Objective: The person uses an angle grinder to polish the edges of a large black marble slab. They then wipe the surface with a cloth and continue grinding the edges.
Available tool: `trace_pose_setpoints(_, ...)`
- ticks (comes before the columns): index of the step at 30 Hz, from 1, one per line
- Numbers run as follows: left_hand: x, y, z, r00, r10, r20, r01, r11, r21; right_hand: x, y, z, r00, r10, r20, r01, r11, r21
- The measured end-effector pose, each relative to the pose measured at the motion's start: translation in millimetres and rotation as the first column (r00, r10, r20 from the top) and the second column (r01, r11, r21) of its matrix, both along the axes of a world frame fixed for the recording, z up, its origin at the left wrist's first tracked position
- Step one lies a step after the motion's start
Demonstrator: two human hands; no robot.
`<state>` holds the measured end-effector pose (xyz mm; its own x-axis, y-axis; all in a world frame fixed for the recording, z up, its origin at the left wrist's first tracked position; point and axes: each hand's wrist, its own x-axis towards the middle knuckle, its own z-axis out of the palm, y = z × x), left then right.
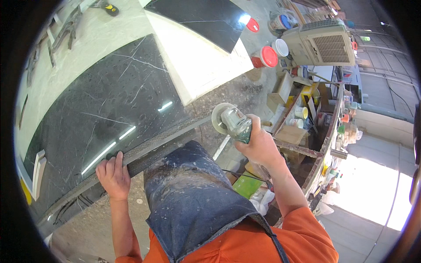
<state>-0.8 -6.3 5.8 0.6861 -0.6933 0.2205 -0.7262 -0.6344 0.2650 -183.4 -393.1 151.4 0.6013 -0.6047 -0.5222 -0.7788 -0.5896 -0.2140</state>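
Observation:
My right hand (263,147) is wrapped round the body of an angle grinder (237,122). Its pale round disc (218,118) is close to the right end of the front edge of a black stone slab (127,92) with white veins. Whether disc and edge touch, I cannot tell. Farther left, my left hand (114,175) grips that same edge, with bent fingers over the top; its thumb is not clearly visible. Light strips reflect off the polished slab. A dusty dark apron (193,184) covers my front, close against the slab's edge.
Another black slab (201,22) lies beyond on a white panel (206,65). Hand tools (68,30) lie on the pale surface at the far left. Red-lidded tubs (266,57), an air cooler (322,41) and a cluttered shelf frame (322,153) stand to the right. A dark cord (245,174) runs below the grinder.

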Motion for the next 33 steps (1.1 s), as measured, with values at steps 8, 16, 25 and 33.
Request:
trace_pose_setpoints(8,0,1,-5,1.000,-0.007,0.011,0.008,0.999,-0.036,-14,-21,-4,0.995,-0.089,0.047,0.093,0.991,-0.096)
trace_pose_setpoints(16,0,-1,-6,1.000,0.008,0.011,-0.007,1.000,-0.012,-6,13,12,0.981,-0.106,0.160,0.099,0.994,0.050)
trace_pose_setpoints(25,-2,2,-8,1.000,0.014,0.008,-0.014,1.000,-0.005,30,78,10,0.971,0.239,0.015,-0.236,0.948,0.215)
trace_pose_setpoints(33,-2,4,-7,1.000,0.020,0.016,-0.021,0.999,0.047,-11,-2,6,0.993,-0.117,0.017,0.117,0.993,-0.023)
